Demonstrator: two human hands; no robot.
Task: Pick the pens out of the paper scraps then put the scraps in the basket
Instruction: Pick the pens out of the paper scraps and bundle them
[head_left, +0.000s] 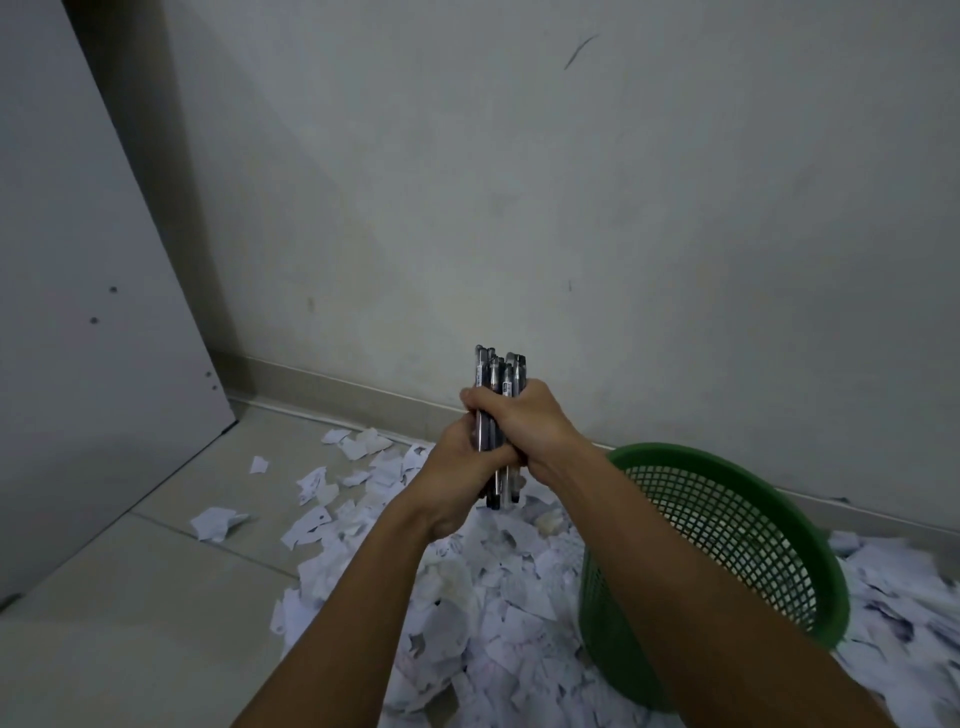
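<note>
Several pens (500, 374) stand upright in one bundle, raised before the wall (519, 182). My left hand (457, 467) curls round their lower half, my right hand (524, 421) round the middle. Below, paper scraps (467, 597) litter the tiled floor (130, 597), piled around the green mesh basket (727, 525) on my right.

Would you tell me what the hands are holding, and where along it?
Both the left hand and right hand grip a bundle of pens around its middle.

No text can be read: the labels on the pens (497, 384) above the paper scraps (498, 597) are too blurred.
</note>
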